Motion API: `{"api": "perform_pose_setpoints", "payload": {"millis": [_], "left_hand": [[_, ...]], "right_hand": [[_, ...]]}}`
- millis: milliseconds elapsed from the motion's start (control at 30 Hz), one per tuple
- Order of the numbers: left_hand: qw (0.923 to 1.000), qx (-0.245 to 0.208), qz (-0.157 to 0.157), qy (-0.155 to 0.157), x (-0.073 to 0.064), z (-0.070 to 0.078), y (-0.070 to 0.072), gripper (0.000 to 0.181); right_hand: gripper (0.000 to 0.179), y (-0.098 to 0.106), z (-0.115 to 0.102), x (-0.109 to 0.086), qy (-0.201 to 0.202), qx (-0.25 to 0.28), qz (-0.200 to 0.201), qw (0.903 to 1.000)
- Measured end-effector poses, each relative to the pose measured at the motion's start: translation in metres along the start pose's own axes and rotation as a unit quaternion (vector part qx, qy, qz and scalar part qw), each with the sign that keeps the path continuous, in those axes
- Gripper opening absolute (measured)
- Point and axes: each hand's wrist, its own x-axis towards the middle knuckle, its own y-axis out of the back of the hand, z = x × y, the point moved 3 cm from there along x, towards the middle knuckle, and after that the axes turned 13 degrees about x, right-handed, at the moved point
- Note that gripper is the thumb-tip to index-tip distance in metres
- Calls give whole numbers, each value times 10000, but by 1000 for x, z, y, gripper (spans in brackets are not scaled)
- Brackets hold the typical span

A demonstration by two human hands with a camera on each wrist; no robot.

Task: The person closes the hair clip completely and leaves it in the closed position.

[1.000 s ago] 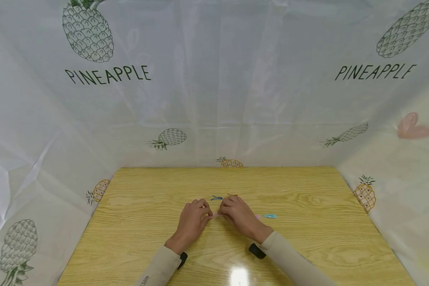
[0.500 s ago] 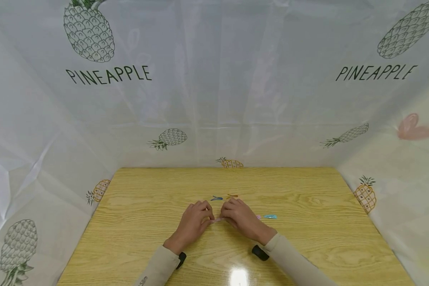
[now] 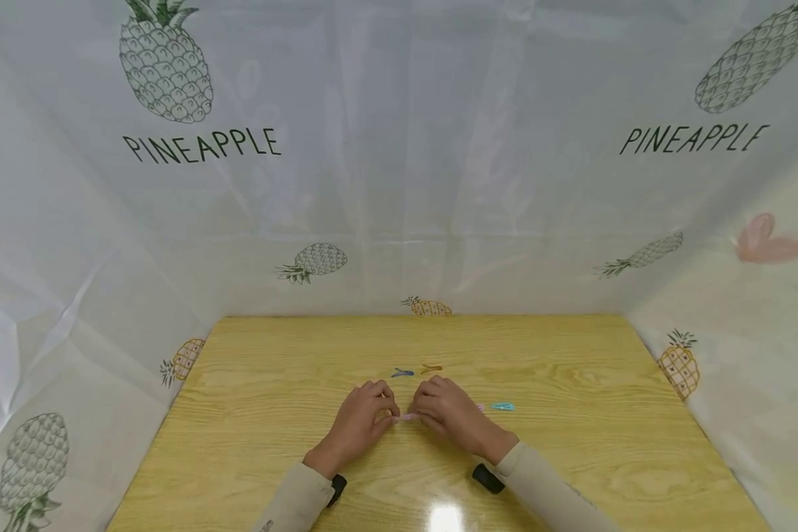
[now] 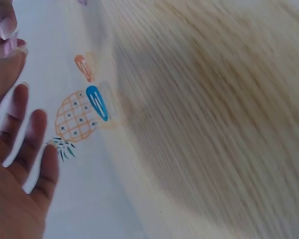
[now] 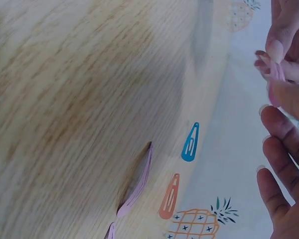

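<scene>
Both hands meet over the middle of the table, each pinching a pink hair clip (image 3: 408,417) between thumb and fingertips. My left hand (image 3: 360,421) grips its left end; my right hand (image 3: 454,415) has the right end. In the right wrist view the pink clip (image 5: 276,79) shows between the two hands' fingertips, partly covered by them. Beyond the hands lie a blue hair clip (image 3: 403,372) and an orange hair clip (image 3: 432,368). To the right of my right hand are another pink clip (image 3: 481,407), partly hidden, and a turquoise clip (image 3: 503,406).
The wood-grain table (image 3: 545,355) is enclosed at its back and sides by a pale sheet (image 3: 399,185) printed with pineapples. Dark wrist straps (image 3: 488,479) show at both cuffs. A bright light reflection falls near the front of the table.
Both hands have come slightly nearer the person, with the pink clip between them. The orange clip, partly covered by the right hand before, now shows fully.
</scene>
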Motion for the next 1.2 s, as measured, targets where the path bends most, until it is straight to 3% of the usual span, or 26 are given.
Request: {"api": "perform_pose_setpoints", "payload": {"millis": [167, 367, 533, 633, 767, 833, 1033, 1200], "left_hand": [[9968, -710, -244, 292, 0, -1, -5, 10], [9827, -1709, -549, 456, 2, -1, -10, 13], [9769, -1960, -665, 540, 4, 3, -14, 13], [9836, -1633, -573, 503, 5, 8, -16, 6], [9968, -715, -226, 261, 5, 17, -21, 11], [9997, -231, -20, 107, 5, 22, -25, 15], [9969, 681, 311, -249, 8, 35, -33, 13], [9906, 1296, 173, -401, 13, 43, -40, 9]], "right_hand": [[24, 0, 0, -2, -9, -154, 69, 9999], [21, 2, -1, -5, 161, -496, 148, 9985], [19, 5, 0, -11, 182, -543, 250, 9980], [20, 6, 3, -17, 129, -555, 332, 9978], [22, 8, 5, -26, -12, -607, 392, 9974], [22, 8, 6, -30, -103, -615, 389, 9973], [21, 10, 10, -43, -444, -533, 362, 9969], [21, 11, 13, -53, -648, -489, 305, 9962]]}}
